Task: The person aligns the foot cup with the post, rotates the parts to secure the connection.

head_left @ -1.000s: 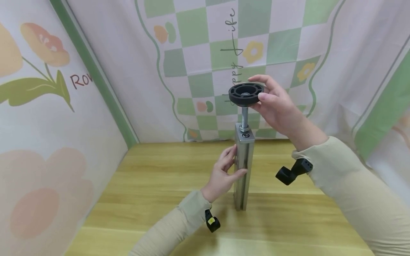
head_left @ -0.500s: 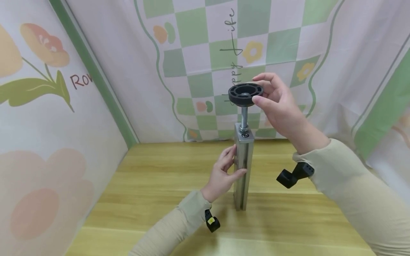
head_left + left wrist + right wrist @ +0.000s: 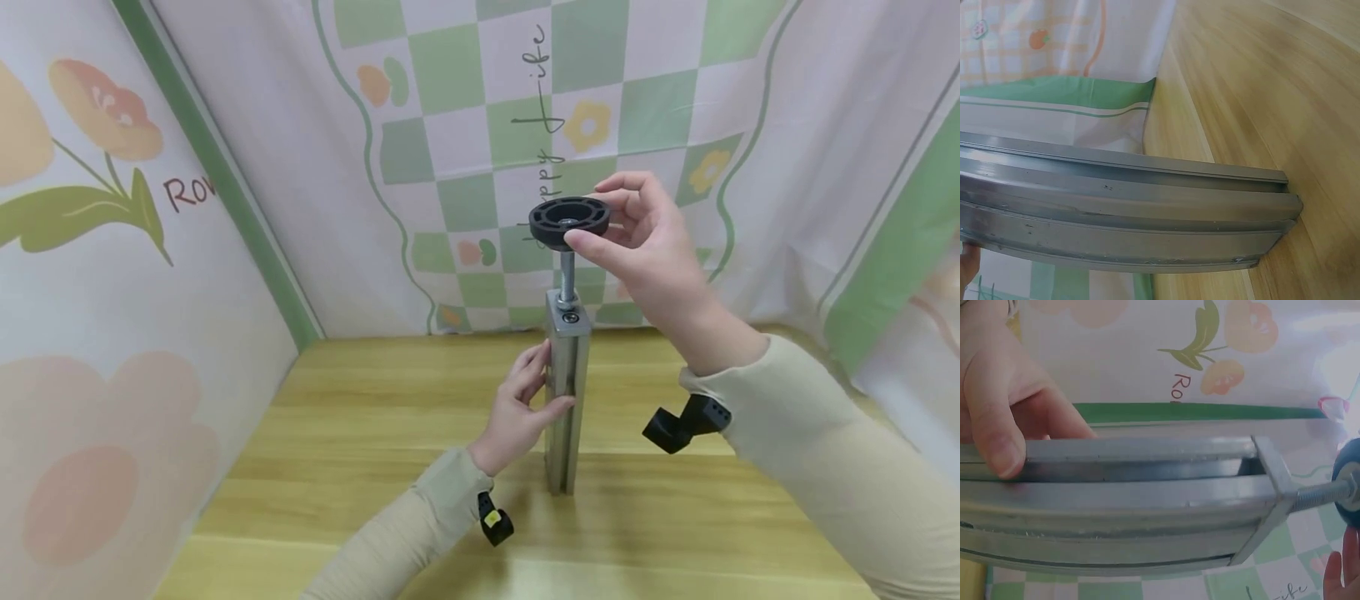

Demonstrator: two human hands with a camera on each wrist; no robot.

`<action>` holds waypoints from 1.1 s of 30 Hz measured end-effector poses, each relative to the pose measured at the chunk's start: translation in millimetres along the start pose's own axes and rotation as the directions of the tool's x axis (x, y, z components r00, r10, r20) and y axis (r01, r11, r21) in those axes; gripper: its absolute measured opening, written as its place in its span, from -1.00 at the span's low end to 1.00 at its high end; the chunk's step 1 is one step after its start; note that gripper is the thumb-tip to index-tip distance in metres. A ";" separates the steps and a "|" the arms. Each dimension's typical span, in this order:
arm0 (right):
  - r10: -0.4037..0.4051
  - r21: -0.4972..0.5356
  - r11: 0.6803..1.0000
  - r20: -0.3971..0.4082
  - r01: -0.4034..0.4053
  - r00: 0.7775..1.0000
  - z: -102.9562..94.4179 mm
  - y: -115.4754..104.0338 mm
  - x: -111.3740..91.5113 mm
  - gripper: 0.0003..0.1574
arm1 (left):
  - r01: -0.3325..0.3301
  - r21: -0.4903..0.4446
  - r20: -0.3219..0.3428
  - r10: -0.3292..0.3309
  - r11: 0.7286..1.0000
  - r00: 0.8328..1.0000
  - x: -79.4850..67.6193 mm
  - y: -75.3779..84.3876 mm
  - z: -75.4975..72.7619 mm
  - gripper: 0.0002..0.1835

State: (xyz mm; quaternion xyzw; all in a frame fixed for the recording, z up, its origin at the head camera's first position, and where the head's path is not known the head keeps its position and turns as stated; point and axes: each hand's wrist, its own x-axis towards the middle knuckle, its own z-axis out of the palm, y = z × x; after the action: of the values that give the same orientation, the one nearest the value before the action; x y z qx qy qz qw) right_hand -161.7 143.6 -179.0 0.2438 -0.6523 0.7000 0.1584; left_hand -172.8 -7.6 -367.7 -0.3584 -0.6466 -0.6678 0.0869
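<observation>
An aluminium profile (image 3: 564, 400) stands upright on the wooden tabletop, with slots along its sides. My left hand (image 3: 517, 412) grips it around mid-height, thumb on the near face and fingers behind. On its top end plate (image 3: 570, 320) a threaded rod (image 3: 567, 275) rises from a nut, carrying a black round levelling foot (image 3: 567, 218). My right hand (image 3: 652, 246) pinches the rim of that foot, thumb at the front and fingers at the far right side. In the left wrist view the lower end of the profile (image 3: 1210, 203) meets the tabletop.
The wooden tabletop (image 3: 337, 433) runs back to a checked green and white curtain (image 3: 450, 125). A flower-printed curtain (image 3: 97, 292) closes off the left side, and another hangs at the right. A black camera mount (image 3: 686, 423) sits on my right wrist.
My right thumb has slid leftward along the front of the foot's rim, and the hand has shifted slightly with it. My left hand keeps its grip; the profile still stands upright.
</observation>
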 end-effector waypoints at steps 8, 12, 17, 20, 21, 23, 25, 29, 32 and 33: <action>-0.057 -0.253 0.967 -0.121 0.025 0.991 10.8 -3.8 -4.7 -0.51 | 0.012 -0.008 -0.001 -0.012 1.000 1.000 -0.8 1.7 -0.7 -0.25; -0.089 -0.301 0.953 -0.144 0.042 0.986 13.9 -4.0 -6.0 -0.51 | 0.009 -0.013 -0.004 -0.009 1.000 1.000 -1.3 1.2 -0.9 -0.25; -0.118 -0.348 0.936 -0.171 0.052 0.978 15.1 -1.1 -8.2 -0.50 | -0.004 -0.011 0.004 0.004 1.000 1.000 -2.6 -0.5 -0.6 -0.26; -0.150 -0.362 0.929 -0.175 0.078 0.973 15.6 0.6 -8.2 -0.50 | -0.011 -0.011 0.003 0.011 1.000 1.000 -2.8 -1.3 -0.3 -0.26; -0.166 -0.369 0.925 -0.176 0.091 0.970 16.1 0.9 -7.8 -0.50 | -0.013 -0.011 0.001 0.013 1.000 1.000 -2.6 -1.5 -0.3 -0.26; -0.198 -0.389 0.914 -0.176 0.116 0.964 16.8 0.9 -6.6 -0.49 | -0.014 -0.011 -0.003 0.014 1.000 1.000 -2.0 -1.7 -0.2 -0.26; -0.226 -0.418 0.898 -0.177 0.135 0.958 17.4 0.1 -5.9 -0.48 | -0.013 -0.009 -0.004 0.013 1.000 1.000 -1.2 -1.3 -0.2 -0.25; -0.249 -0.467 0.873 -0.178 0.141 0.952 17.5 -1.6 -5.2 -0.44 | -0.003 -0.005 0.000 0.003 1.000 1.000 0.2 -0.6 -0.3 -0.25; -0.239 -0.481 0.867 -0.166 0.133 0.957 16.2 -2.2 -4.4 -0.41 | 0.007 -0.001 0.002 -0.007 1.000 1.000 0.8 -1.0 -0.4 -0.25; -0.229 -0.473 0.871 -0.157 0.130 0.961 15.2 -2.0 -3.9 -0.41 | 0.009 -0.001 0.002 -0.009 1.000 1.000 1.1 -1.3 -0.3 -0.25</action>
State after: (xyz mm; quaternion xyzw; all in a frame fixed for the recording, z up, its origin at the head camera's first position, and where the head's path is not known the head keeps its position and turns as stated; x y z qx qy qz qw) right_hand -155.4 129.0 -179.1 0.1848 -0.7530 0.5300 0.3434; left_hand -174.4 -7.3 -368.0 -0.3560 -0.6479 -0.6682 0.0831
